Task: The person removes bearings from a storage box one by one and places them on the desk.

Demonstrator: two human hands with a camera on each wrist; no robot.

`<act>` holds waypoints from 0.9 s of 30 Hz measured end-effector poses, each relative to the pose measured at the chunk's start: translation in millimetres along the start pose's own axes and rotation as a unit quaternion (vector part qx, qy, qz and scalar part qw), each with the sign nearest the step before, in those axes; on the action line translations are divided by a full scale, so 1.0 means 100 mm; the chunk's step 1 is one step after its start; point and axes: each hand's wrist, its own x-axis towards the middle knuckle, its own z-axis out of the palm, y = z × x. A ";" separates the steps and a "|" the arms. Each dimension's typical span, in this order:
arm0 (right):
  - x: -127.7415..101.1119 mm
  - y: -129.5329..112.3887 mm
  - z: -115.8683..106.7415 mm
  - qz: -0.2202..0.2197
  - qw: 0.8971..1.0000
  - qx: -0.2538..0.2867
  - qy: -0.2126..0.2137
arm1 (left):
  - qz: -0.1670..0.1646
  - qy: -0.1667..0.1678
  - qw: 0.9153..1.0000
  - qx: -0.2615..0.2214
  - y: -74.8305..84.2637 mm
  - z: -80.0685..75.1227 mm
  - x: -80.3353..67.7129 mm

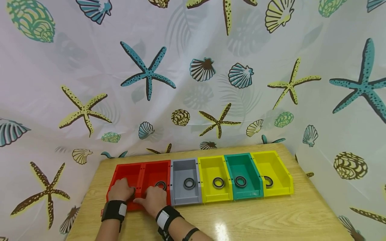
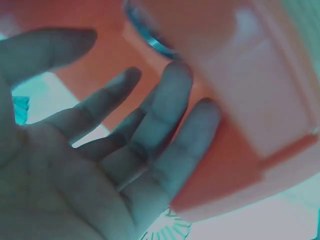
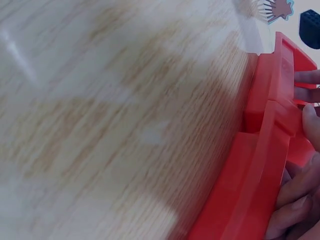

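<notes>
Resting on the front of two red bins, both hands sit close together at the near edge of the table [image 1: 271,217]. The left hand [image 1: 120,189] lies on the first red bin [image 1: 128,174], at the left end of the row. Its fingers look spread and fairly straight in the left wrist view, with a dark ring [image 2: 150,37] just past the fingertips. The right hand [image 1: 153,199] lies on the front lip of the second red bin [image 1: 155,172], fingers bent over the edge. I cannot tell if it grips the bin or only rests there. A black ring [image 1: 161,184] sits inside that bin, just beyond the right hand's fingers.

To the right of the hands the row goes on: a grey bin [image 1: 184,167], a yellow bin [image 1: 212,165], a green bin [image 1: 241,164] and one more yellow bin [image 1: 275,167]. Each one has a black ring in it. Behind the bins hangs a curtain [image 1: 193,83] with starfish and shells on it.
</notes>
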 end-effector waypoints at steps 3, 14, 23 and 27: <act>0.00 0.03 -0.02 -0.012 1.000 -0.008 -0.005 | 0.006 0.017 1.000 -0.003 0.09 -0.10 -0.03; -0.12 0.34 -0.28 -0.150 0.987 0.061 -0.022 | 0.050 0.112 0.992 -0.012 0.43 -0.30 -0.29; -0.29 0.60 -0.71 -0.218 0.971 0.101 0.000 | 0.097 0.167 0.981 -0.036 0.72 -0.32 -0.46; -0.38 0.67 -0.88 -0.220 0.969 0.109 0.020 | 0.104 0.167 0.979 -0.046 0.82 -0.21 -0.51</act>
